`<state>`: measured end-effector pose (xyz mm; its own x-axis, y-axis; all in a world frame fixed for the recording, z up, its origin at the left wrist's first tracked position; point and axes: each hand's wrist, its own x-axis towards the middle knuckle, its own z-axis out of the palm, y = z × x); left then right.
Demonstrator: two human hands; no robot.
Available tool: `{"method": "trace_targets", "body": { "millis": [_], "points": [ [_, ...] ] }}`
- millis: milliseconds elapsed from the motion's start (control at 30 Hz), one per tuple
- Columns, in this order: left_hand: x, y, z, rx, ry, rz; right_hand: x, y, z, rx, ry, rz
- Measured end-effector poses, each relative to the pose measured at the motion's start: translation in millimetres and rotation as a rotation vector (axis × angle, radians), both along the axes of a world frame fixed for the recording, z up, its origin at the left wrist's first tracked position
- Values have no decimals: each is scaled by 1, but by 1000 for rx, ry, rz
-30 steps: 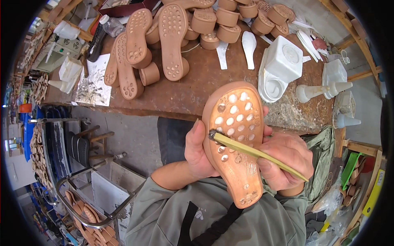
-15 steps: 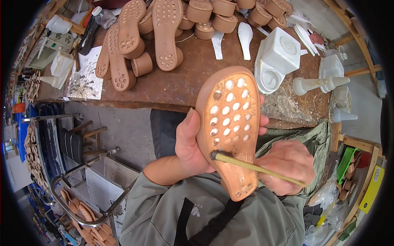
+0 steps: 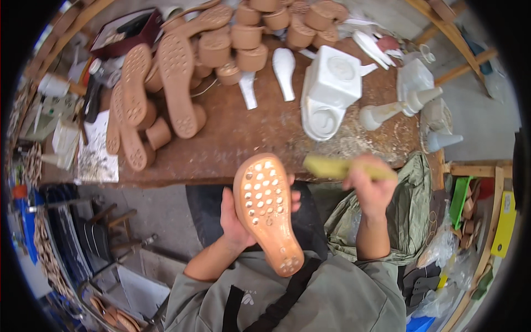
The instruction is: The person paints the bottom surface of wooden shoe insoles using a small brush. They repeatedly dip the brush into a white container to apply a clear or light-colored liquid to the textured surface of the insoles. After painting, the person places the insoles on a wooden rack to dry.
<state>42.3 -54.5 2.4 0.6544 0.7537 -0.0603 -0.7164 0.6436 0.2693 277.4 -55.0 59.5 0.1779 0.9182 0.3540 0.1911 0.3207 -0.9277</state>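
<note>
1. Head view: I see a tan shoe sole (image 3: 269,216) – glossy, with rows of pale round spots – on the near side of the worktable (image 3: 238,138).
2. The left hand (image 3: 232,226) clamps it, thumb and fingertips at opposite edges.
3. The right hand (image 3: 371,188) grips a blurred yellowish stick (image 3: 326,166).

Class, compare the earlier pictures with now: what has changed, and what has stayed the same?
The right hand has lifted the brush off the shoe sole and carried it forward, toward the table. Nothing was let go: the left hand still holds the sole. The white container and piled soles stay in place.
</note>
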Motion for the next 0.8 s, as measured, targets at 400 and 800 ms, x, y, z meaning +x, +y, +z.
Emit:
{"method": "trace_targets", "body": {
  "millis": [400,800],
  "points": [
    [6,-17,-47,27,208,-137,39,45,-71,-134,-320,-289],
    [21,14,-29,-42,360,-54,47,55,-79,-402,428,-309]
  ]
}}
